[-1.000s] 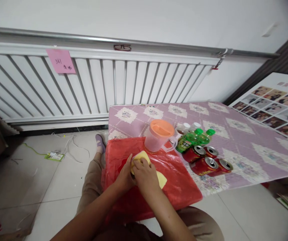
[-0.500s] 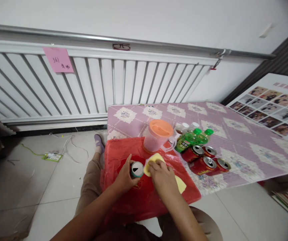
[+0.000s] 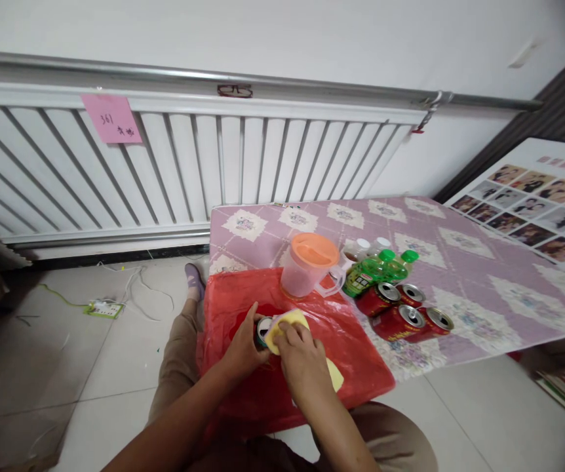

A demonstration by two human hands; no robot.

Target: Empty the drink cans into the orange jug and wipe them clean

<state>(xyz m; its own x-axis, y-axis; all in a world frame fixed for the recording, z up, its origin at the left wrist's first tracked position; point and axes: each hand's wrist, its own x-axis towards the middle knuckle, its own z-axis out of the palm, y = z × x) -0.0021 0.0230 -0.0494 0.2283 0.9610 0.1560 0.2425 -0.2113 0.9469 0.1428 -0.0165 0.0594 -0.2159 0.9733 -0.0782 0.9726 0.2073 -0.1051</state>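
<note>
My left hand (image 3: 247,344) is wrapped round the side of an opened can (image 3: 263,328), which stands over the red plastic cover (image 3: 361,367). A yellow cloth (image 3: 290,321) is gripped in the fingers of my right hand (image 3: 299,351). Part of this cloth lies over the right side of the can's top and hides it; another part hangs out beside my right wrist. Just behind the hands stands a clear pitcher (image 3: 298,278) with an orange lid.
Several red cans (image 3: 395,322) stand right of the pitcher, beside green-capped bottles (image 3: 361,276) and white-capped bottles. A patterned tablecloth (image 3: 420,229) covers the table. Behind it is a white radiator (image 3: 257,151). A photo board (image 3: 533,203) leans at the right.
My right hand has moved left with the yellow cloth, which now covers part of the can's top. My left hand has stayed on the can.
</note>
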